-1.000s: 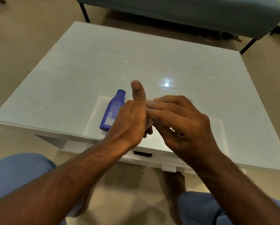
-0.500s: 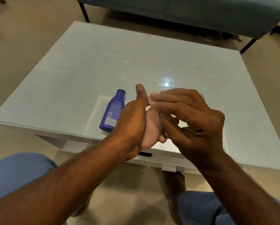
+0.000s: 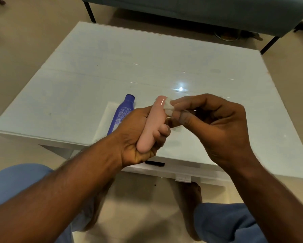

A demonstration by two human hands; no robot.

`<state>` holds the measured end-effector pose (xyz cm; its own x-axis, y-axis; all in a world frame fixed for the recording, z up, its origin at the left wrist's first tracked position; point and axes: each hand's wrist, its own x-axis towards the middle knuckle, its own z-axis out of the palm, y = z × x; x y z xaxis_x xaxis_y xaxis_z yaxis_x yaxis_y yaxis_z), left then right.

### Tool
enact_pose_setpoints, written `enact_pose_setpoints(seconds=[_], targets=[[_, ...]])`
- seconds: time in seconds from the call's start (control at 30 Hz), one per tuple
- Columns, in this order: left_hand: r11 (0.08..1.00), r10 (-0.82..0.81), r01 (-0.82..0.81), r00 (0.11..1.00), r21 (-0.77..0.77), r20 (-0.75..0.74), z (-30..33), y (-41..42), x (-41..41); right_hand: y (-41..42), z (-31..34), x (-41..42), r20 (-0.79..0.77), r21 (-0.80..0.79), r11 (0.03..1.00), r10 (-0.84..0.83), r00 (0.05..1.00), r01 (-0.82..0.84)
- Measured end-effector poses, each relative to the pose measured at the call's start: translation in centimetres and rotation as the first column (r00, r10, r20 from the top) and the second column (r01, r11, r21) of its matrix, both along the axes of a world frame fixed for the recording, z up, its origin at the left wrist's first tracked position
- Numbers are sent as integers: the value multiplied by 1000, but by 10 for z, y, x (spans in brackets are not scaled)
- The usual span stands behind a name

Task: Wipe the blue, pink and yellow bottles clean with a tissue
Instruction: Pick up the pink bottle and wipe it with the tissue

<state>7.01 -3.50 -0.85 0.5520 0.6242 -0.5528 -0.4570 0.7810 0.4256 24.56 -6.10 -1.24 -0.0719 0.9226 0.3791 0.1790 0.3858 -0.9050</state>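
So the left hand (image 3: 138,137) was wrapped around the lower half of the smooth pink plastic bottle (image 3: 151,123), fingers curled across its front, bottle tilted with the cap end pointing up and away over the near edge of the white glossy table (image 3: 164,58). The right hand (image 3: 217,127) was pinching a small wad of white tissue (image 3: 168,106) between thumb and fingertips, pressed right against the side of the bottle near its top.

What changed: half a second before, the pink bottle was mostly buried between both hands and you could only see a bit of its body. By this point the left hand had turned it so nearly its whole length showed, and the right hand had slid up so the tissue sat at the cap end instead of lower down. A second back you couldn't really see the bottle at all, just the left thumb sticking up.

My read is the wipe was running up the pink one toward its top, so it was probably close to done.

The blue plastic bottle (image 3: 121,114) hadn't budged, lying on its side near the table's front edge, just left of the hands. Yellow bottle wasn't visible anywhere.
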Motion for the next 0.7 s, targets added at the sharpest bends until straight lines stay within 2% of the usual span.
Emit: enact_pose_setpoints(seconds=[0.17,0.3,0.47,0.6,0.7], targets=[[999,-10,14,995,-43,98,1,-2,-2,-1,-2,1,19,-69,998,-10,1000,11],[991,-115,117,993,66,-23,8,-5,1,-4,-7,-6,62,-96,995,-35,997,40],[972,-160,172,984,161,-83,9,-6,5,-3,-5,-16,-261,-298,954,-99,960,18],[964,-153,168,984,206,-89,10,-3,3,1,5,-20,-445,-341,939,-118,888,-46],[956,-182,195,980,221,-77,10,-2,0,1,8,-23,-517,-358,930,-125,847,-82]])
